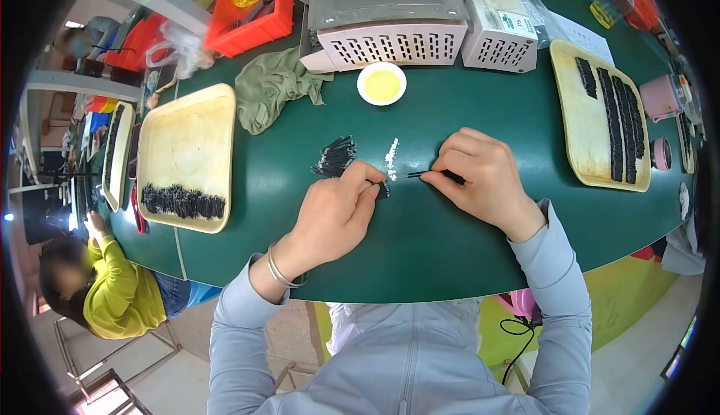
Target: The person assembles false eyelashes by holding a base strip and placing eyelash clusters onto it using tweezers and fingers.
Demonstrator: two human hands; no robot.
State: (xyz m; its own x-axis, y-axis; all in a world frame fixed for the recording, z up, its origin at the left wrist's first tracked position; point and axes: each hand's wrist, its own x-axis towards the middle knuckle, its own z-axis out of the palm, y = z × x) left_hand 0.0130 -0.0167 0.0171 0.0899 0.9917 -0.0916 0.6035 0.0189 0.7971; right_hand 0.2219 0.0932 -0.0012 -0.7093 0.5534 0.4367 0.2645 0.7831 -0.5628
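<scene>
My right hand point(480, 178) is closed in a pinch on a thin black tool point(415, 175), whose fine pale tip points left. My left hand point(337, 209) is closed too, fingertips pressed together; what they grip, if anything, is hidden. Just beyond those fingertips lies a small group of short black pieces point(384, 190). A loose pile of short black wire-like pieces with pale ends point(335, 155) lies behind my left hand. Between the hands, a narrow row of small white bits point(391, 157) runs away from me on the green table point(435, 254).
A white bowl of yellow liquid point(381, 85) stands ahead, before a metal box with slotted sides point(390, 43). A crumpled green cloth point(270, 88) lies left of it. Cream trays with black pieces flank me, left point(187, 133) and right point(589, 133). A person in yellow point(124, 287) sits at left.
</scene>
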